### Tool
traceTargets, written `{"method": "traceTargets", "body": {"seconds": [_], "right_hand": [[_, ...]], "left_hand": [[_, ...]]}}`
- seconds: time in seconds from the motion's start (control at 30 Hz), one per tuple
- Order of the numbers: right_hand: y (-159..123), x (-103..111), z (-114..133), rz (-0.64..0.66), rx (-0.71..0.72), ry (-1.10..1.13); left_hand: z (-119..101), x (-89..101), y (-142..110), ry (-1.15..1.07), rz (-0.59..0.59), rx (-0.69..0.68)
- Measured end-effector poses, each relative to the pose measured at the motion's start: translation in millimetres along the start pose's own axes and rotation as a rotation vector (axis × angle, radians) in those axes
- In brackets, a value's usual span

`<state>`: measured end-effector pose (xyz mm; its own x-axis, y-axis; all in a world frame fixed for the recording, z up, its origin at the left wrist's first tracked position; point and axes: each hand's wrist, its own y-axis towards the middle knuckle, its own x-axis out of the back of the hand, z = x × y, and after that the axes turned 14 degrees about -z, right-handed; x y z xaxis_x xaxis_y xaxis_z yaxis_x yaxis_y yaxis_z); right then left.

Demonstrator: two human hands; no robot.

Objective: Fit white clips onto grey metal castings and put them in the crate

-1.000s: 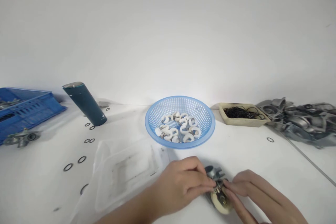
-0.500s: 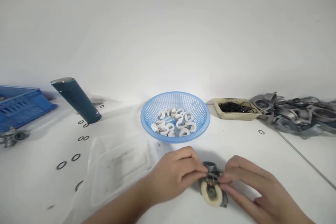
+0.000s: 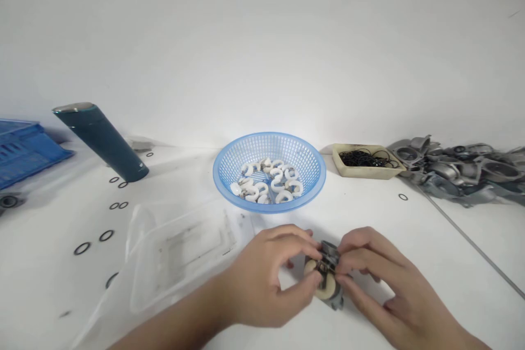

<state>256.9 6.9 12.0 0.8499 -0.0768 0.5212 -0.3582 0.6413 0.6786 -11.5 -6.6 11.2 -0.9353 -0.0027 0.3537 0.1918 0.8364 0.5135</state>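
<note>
A small metal carburetor (image 3: 336, 302) with a cream, C-shaped float (image 3: 325, 287) on its near side lies on the white table, low and right of centre. My left hand (image 3: 279, 273) grips it from the left, thumb against the float and fingers over the top. From the right, my right hand (image 3: 381, 284) pinches it with thumb and fingertips near its middle. Whatever small part may be between the fingertips is hidden. Behind the hands stands a blue mesh basket (image 3: 221, 180) with several white C-shaped floats (image 3: 281, 175) in it.
A clear plastic tray (image 3: 141, 279) lies left of the hands, with black rubber rings (image 3: 106, 235) scattered beyond it. Further left are a tilted-looking dark teal bottle (image 3: 106, 142) and a blue crate (image 3: 28, 150). A cream tray (image 3: 369, 172) of black rings and piled metal carburetor bodies (image 3: 459, 169) stand right.
My left thumb and fingers have spread and moved onto the float and carburetor. The carburetor has turned slightly, and my right fingers have shifted up along it. The view has shifted a little.
</note>
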Motion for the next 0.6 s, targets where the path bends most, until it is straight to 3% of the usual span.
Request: {"method": "traceTargets", "body": {"seconds": [0.23, 0.47, 0.6], "right_hand": [[-8.6, -0.9, 0.6, 0.029, -0.171, -0.031], [-4.4, 6.2, -9.6, 0.053, -0.134, -0.111], [0.6, 9.5, -12.0, 0.091, -0.105, -0.098]], "left_hand": [[3.7, -7.7, -6.2, 0.035, 0.003, 0.131], [6.0, -15.2, -16.8, 0.168, -0.109, 0.057], [5.2, -19.4, -17.7, 0.133, -0.157, -0.003]]}}
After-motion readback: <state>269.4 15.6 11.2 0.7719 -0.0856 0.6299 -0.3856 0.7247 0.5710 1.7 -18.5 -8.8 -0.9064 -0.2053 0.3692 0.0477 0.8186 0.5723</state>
